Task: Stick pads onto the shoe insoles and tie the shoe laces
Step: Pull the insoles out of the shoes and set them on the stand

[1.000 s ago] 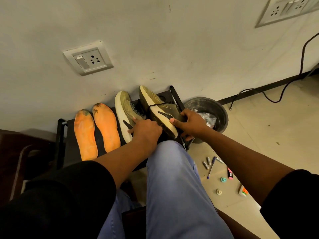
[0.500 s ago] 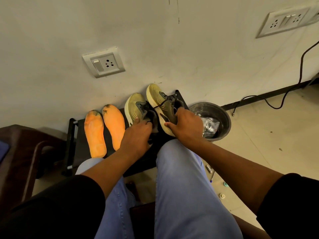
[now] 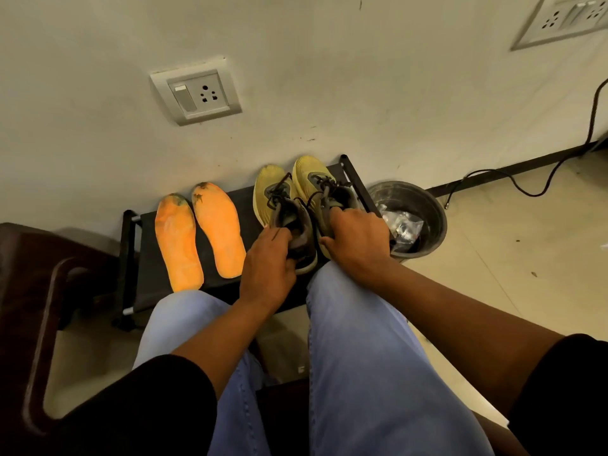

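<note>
Two yellow-green shoes stand upright side by side on a low black rack [image 3: 130,258], toes toward the wall. My left hand [image 3: 268,261] grips the heel of the left shoe [image 3: 271,189], with a dark lace end lying over my fingers. My right hand [image 3: 357,240] grips the heel of the right shoe [image 3: 309,174]. Their dark laces [image 3: 279,192] lie loose over the tongues. Two orange insoles [image 3: 179,241] [image 3: 218,230] rest flat on the rack to the left of the shoes. No pads are in view.
A grey bin [image 3: 424,205] holding crumpled clear plastic stands right of the rack. A dark wooden chair arm [image 3: 49,291] is at the left. A black cable [image 3: 526,189] trails along the floor by the wall. My knees in blue jeans [image 3: 358,357] are below the hands.
Both shoes have been turned from lying on their sides to upright, soles down. My hands have shifted to the heels, and the view has tilted down closer to the rack.
</note>
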Motion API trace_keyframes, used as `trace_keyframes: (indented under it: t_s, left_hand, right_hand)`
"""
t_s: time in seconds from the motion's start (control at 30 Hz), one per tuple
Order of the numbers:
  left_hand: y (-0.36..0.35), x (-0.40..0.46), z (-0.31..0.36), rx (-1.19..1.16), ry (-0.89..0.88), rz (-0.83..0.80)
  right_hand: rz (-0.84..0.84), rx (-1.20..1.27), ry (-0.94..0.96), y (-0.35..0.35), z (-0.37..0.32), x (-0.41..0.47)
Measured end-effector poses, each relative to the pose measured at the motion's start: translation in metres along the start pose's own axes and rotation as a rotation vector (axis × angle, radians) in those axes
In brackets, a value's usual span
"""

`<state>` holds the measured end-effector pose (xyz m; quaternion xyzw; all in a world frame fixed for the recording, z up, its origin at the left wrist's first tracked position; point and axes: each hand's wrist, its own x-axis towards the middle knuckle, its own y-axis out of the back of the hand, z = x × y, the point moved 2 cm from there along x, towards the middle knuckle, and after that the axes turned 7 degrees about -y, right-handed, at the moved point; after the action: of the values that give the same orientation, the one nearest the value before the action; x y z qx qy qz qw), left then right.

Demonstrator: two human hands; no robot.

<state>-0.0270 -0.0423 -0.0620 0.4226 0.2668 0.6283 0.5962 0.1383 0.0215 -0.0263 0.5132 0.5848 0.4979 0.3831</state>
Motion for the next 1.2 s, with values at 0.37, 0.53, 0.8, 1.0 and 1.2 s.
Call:
trace_keyframes:
  t_s: [0.37, 0.53, 0.8, 1.0, 1.2]
  left_hand:
    - [-0.003, -0.005, -0.001, 0.057, 0.155, -0.077]
    - [0.003, 0.015, 0.008, 0.035, 0.281, -0.11]
    - [-0.002, 0.022, 0.017, 0.053, 0.322, -0.12]
    - [0.013, 0.018, 0.023, 0.052, 0.246, -0.014]
    - [0.046, 0.019, 0.051, 0.042, 0.159, 0.065]
  right_hand:
    - [-0.239, -0.078, -0.061, 0.002, -0.011, 0.009]
    - [-0.26, -0.017, -0.08, 0.0, -0.016, 0.008]
    - [-0.234, 0.048, -0.059, 0.01, -0.013, 0.005]
    - [-0.17, 0.054, -0.059, 0.032, -0.016, 0.004]
    - [-0.091, 0.078, -0.039, 0.078, -0.016, -0.003]
